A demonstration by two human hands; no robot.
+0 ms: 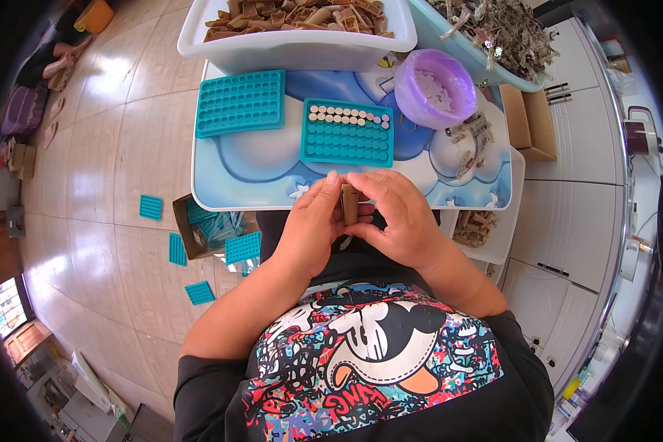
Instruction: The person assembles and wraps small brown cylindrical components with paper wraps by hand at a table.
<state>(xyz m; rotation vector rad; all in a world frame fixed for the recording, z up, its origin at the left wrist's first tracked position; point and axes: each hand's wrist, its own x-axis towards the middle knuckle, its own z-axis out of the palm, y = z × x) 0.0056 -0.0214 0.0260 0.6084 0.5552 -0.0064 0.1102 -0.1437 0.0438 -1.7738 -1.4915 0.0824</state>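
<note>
Just off the near edge of the low table, my left hand (pixel 313 221) and my right hand (pixel 394 214) meet around a small brown casing (pixel 349 205), long and narrow. Fingers of both hands are closed on it, and part of it is hidden by them. A small pale bit shows below the fingers, too small to name. Beyond my hands lies a teal tray (pixel 346 156) with rows of round pockets; small cream and pale purple discs (pixel 339 114) fill part of its far rows. Another teal tray (pixel 241 103), apparently stacked, sits to its left.
A white bin (pixel 295 51) of brown casings stands at the back, beside a pale blue tub (pixel 457 46) of wiry parts. A purple bowl (pixel 412 99) holds white pieces. Loose parts (pixel 471 140) lie at right. An open carton (pixel 180 221) and small teal trays (pixel 199 293) are on the floor.
</note>
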